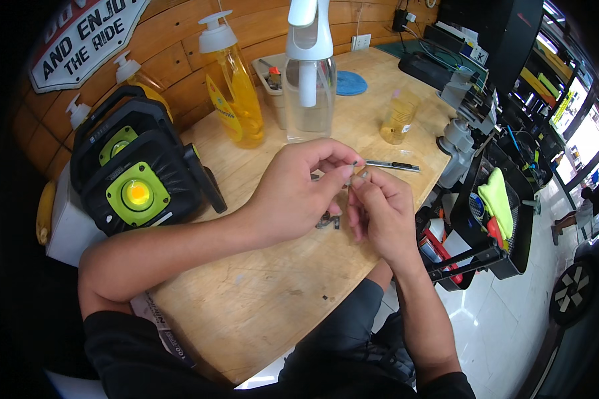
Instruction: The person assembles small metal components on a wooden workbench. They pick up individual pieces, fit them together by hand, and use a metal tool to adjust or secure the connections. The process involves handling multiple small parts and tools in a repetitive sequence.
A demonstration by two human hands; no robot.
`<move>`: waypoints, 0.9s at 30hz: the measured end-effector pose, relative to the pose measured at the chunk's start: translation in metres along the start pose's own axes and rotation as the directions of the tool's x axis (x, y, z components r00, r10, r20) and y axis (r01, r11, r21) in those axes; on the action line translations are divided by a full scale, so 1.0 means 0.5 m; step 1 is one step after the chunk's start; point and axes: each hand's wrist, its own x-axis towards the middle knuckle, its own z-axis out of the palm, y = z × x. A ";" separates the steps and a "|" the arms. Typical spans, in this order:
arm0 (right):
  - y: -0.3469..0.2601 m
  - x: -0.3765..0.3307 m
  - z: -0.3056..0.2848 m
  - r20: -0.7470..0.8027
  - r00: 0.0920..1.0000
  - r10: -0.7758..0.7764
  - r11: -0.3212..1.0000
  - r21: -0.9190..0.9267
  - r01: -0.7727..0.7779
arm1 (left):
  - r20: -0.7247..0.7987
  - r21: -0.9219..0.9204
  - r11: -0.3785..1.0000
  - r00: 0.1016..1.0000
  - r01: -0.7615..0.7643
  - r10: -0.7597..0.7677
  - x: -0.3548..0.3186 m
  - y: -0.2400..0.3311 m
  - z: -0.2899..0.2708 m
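Observation:
My left hand and my right hand meet over the wooden table, fingertips pinched together. Between them is something small that I cannot make out; a dark tip shows at the left fingers. Below the hands lie several small dark metallic pieces, partly hidden by my left hand. Just beyond the right fingertips rests a slim utility knife with a black and silver body. One tiny dark bit sits alone nearer the table's front edge.
At left stands a black and green work light, lit. Behind are a yellow soap pump bottle, a clear spray bottle, a blue round cloth and a yellowish cup. A black tool cart adjoins the table's right edge.

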 end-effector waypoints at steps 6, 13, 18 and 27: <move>0.000 0.001 0.000 0.004 0.999 0.038 0.999 0.006 -0.038 | -0.046 -0.007 0.999 0.998 -0.045 0.045 0.003 -0.005 0.001; -0.004 0.000 -0.002 0.040 0.998 0.057 0.998 -0.003 -0.057 | -0.044 0.007 0.999 0.998 0.053 -0.052 0.005 0.008 -0.003; -0.013 0.000 0.000 0.093 0.989 0.112 0.993 0.015 -0.114 | 0.000 0.345 0.931 0.991 -0.122 0.130 0.013 -0.011 -0.021; -0.018 0.017 -0.012 0.037 0.997 0.074 0.997 -0.012 -0.074 | 0.175 0.722 0.620 0.949 -0.306 0.264 0.044 -0.001 -0.061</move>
